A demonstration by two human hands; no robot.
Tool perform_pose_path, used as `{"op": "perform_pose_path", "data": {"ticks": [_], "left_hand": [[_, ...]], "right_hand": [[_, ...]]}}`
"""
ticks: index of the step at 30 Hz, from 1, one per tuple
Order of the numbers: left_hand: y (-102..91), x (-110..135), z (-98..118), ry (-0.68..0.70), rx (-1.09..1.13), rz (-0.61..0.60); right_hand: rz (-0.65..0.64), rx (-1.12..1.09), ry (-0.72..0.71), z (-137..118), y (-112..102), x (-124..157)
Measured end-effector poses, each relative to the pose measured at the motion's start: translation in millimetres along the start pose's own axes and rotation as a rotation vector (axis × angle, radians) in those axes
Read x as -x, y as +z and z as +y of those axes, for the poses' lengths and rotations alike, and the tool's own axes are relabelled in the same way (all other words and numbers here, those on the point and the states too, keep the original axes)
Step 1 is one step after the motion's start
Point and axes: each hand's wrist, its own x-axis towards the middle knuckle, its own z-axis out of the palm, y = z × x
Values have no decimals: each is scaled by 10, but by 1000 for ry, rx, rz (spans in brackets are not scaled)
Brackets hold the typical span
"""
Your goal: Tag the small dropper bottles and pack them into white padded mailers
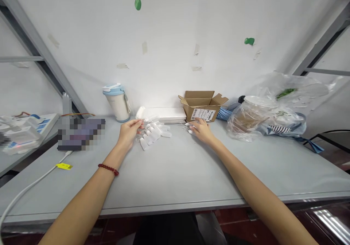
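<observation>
My left hand [129, 132] is closed in a pinch at the upper end of a bunch of white tags [152, 134], which look thin and have fine loops of string. The tags fan out to the right of my fingers, low over the grey table. Farther right, my right hand [202, 131] reaches down to the tabletop with its fingers spread. Its fingertips touch or nearly touch a few small white pieces with loose strings [187, 127], partly covered by the fingers. Just behind that hand stands an open cardboard box [203, 108] with a printed label.
Behind the tags lies a flat white stack [166, 114] against the wall. A cream tumbler with a blue lid [118, 104] stands left of it. A blurred-out device [80, 135] with a white cable [35, 183] is at left. Plastic bags with a food container [253, 115] sit at right.
</observation>
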Motion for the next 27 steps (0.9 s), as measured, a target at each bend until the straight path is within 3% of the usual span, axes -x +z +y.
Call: {"op": "perform_pose_path", "data": {"ticks": [8, 15, 20, 27], "left_hand": [[-210, -145, 104, -1, 231, 130], [-236, -154, 122, 106, 9, 247], [-160, -103, 128, 144, -20, 198], [-66, -48, 55, 90, 1, 57]], "right_hand": [[-25, -22, 3, 27, 34, -5], [39, -34, -17, 35, 57, -7], [25, -16, -23, 18, 48, -13], [17, 11, -21, -6, 37, -7]]}}
